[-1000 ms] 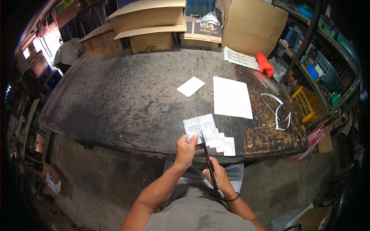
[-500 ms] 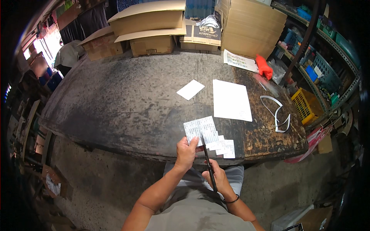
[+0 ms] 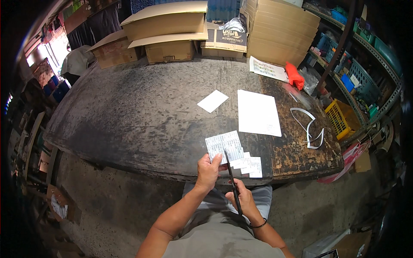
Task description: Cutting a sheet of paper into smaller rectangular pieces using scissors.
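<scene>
Near the table's front edge, my left hand point(image 3: 208, 172) grips a printed white sheet point(image 3: 217, 144) by its lower edge, thumb on top. A pair of scissors point(image 3: 234, 189) with long black handles is in my right hand point(image 3: 246, 201), its blades lying at the sheet just right of my left thumb. Several small printed slips point(image 3: 256, 166) overlap in a stepped row on the table, right of the held sheet. Farther back lie a stack of white paper point(image 3: 258, 112) and a smaller blank white piece point(image 3: 213, 101).
Curled white strips point(image 3: 309, 124) lie on the table's worn right part. Behind them are a red plastic bag point(image 3: 294, 75) and a printed sheet point(image 3: 266, 69). Cardboard boxes point(image 3: 170, 49) line the far edge. Shelves with baskets and a yellow crate point(image 3: 342, 118) stand at the right.
The scissor blades have drawn back slightly toward me, with less of them showing over the sheet. Both hands stay almost where they were, still holding the sheet and the scissors.
</scene>
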Demonstrator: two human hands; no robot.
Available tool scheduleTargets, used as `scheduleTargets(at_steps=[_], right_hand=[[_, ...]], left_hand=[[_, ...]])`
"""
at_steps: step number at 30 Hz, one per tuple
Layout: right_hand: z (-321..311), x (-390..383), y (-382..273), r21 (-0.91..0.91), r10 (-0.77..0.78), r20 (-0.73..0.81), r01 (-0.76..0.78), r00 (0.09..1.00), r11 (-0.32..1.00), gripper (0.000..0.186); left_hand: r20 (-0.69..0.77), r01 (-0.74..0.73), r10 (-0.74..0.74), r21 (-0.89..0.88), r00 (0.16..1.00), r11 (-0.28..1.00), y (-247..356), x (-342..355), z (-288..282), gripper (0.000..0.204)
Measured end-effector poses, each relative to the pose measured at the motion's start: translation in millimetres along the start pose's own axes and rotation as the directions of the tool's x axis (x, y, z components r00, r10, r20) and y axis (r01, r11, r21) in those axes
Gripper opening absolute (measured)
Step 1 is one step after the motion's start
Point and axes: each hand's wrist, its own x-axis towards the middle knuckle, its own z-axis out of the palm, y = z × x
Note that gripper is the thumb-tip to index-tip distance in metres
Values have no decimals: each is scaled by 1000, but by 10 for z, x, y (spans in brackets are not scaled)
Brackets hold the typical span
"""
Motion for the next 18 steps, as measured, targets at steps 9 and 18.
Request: scheduleTargets(at_steps=[9, 18], right_hand=[[-68, 43, -118, -48, 85, 81, -81, 993, 996, 63], [-37, 39, -65, -22, -13, -1, 13, 1000, 1000, 68]], left_hand=[[4, 43, -43, 82, 999, 996, -75, -57, -50, 21], [25, 24, -25, 41, 999, 999, -111, -87, -46, 20]])
